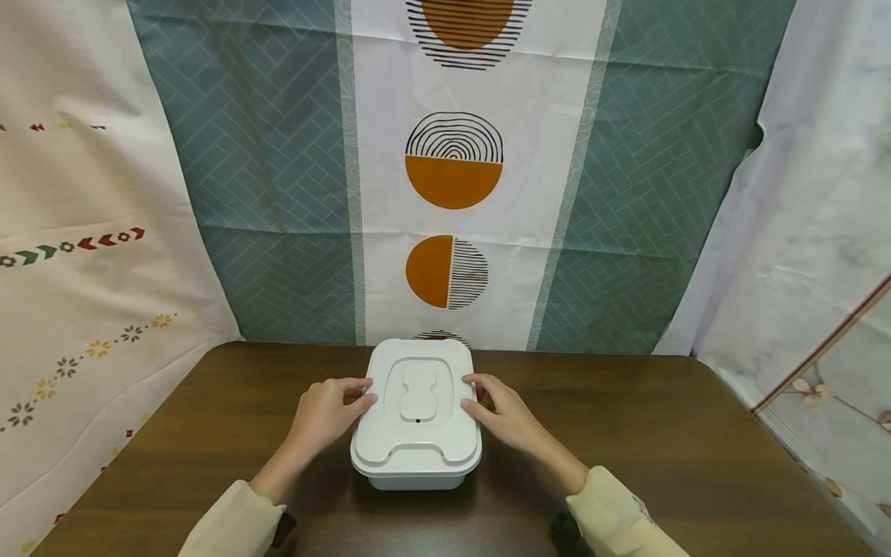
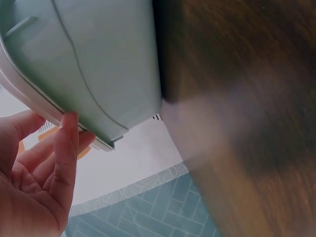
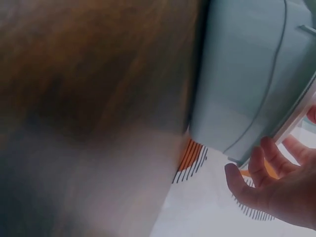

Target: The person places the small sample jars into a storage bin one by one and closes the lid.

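A pale grey-green storage box stands on the table, covered by a white lid with a raised, recessed pattern on top. At the lid's left edge, my left hand pinches the rim, thumb above and fingertips under it in the left wrist view. Opposite it, my right hand holds the right edge, with its fingers curled at the rim in the right wrist view. The lid sits on the box's top. What the box contains is hidden.
The dark wooden table reaches back to a hanging cloth with green panels and orange half-circles. A cream embroidered cloth hangs at the left, a white patterned one at the right.
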Demonstrator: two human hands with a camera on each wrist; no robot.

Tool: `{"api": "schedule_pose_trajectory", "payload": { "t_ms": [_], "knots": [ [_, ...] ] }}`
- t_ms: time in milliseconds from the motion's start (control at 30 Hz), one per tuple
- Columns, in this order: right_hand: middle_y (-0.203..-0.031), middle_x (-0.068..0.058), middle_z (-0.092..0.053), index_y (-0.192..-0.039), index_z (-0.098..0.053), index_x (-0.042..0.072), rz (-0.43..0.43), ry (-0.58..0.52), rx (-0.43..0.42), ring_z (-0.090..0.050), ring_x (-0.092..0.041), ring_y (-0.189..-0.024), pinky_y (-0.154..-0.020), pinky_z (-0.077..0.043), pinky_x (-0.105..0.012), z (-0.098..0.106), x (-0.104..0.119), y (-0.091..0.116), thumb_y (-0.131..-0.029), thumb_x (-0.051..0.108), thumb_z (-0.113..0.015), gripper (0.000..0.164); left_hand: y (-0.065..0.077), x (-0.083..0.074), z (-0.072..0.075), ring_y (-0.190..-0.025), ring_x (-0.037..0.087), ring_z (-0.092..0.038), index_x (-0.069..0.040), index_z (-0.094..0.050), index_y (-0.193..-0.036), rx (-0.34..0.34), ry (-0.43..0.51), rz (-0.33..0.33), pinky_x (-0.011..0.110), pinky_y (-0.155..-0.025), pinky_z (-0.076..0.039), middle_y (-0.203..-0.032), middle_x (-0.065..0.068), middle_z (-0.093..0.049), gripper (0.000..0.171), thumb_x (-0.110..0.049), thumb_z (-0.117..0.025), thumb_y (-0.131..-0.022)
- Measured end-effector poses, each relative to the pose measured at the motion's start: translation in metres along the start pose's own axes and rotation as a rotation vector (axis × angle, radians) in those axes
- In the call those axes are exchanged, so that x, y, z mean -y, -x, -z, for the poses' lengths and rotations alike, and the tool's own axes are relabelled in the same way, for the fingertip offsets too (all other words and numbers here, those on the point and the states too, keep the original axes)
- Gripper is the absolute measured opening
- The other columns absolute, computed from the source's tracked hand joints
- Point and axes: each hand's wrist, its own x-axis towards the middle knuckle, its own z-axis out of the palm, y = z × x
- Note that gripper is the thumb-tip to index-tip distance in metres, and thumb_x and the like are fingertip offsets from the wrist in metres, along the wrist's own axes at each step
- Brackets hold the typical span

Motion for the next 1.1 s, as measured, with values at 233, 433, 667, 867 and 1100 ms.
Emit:
{"api": "schedule_pose_trajectory", "payload": {
  "t_ms": [233,433,667,867,1100],
  "knots": [
    [-0.091,-0.004,-0.053,-0.119,-0.054,0.004,0.012,-0.017,-0.005,-0.046,-0.014,-0.070,-0.059,-0.040,-0.020,-0.002,-0.003,0.003,-0.088,0.020,-0.061,0.036,0.002,0.005,-0.002,-0.094,0.030,-0.062,-0.006,-0.067,-0.109,0.001,0.098,0.015,0.042,-0.074,-0.050,-0.098,0.013,-0.068,0.031,-0.020,-0.069,-0.081],
    [-0.091,-0.005,-0.053,-0.123,-0.052,0.006,-0.082,-0.104,0.029,-0.049,-0.017,-0.069,-0.056,-0.041,-0.021,-0.004,-0.005,0.004,-0.088,0.021,-0.061,0.039,0.002,0.013,-0.003,-0.091,0.028,-0.062,-0.005,-0.063,-0.114,0.065,0.327,0.086,0.037,-0.062,-0.054,-0.106,0.018,-0.063,0.035,-0.019,-0.069,-0.082],
    [-0.090,-0.012,-0.051,-0.124,-0.049,-0.003,-0.174,-0.264,0.054,-0.050,-0.021,-0.073,-0.058,-0.041,-0.022,0.005,0.012,0.003,-0.087,0.008,-0.061,0.041,0.001,0.017,-0.007,-0.101,0.030,-0.056,-0.007,-0.056,-0.121,0.136,0.488,0.180,0.040,-0.062,-0.054,-0.115,0.021,-0.056,0.041,-0.023,-0.065,-0.085],
    [-0.097,-0.014,-0.053,-0.129,-0.047,0.001,-0.241,-0.404,0.132,-0.053,-0.022,-0.078,-0.068,-0.046,-0.030,0.015,0.004,0.003,-0.088,0.012,-0.060,0.044,0.001,0.016,-0.003,-0.106,0.032,-0.053,-0.007,-0.051,-0.125,0.204,0.477,0.164,0.041,-0.066,-0.053,-0.118,0.021,-0.053,0.042,-0.024,-0.061,-0.088],
    [-0.117,-0.020,-0.054,-0.137,-0.039,0.009,-0.243,-0.380,0.152,-0.055,-0.037,-0.104,-0.082,-0.047,-0.047,0.042,-0.023,0.004,-0.092,0.023,-0.056,0.050,0.003,0.017,0.020,-0.109,0.036,-0.052,-0.003,-0.045,-0.130,0.245,0.419,0.069,0.041,-0.075,-0.052,-0.124,0.025,-0.049,0.047,-0.023,-0.058,-0.090]
  ]
}}
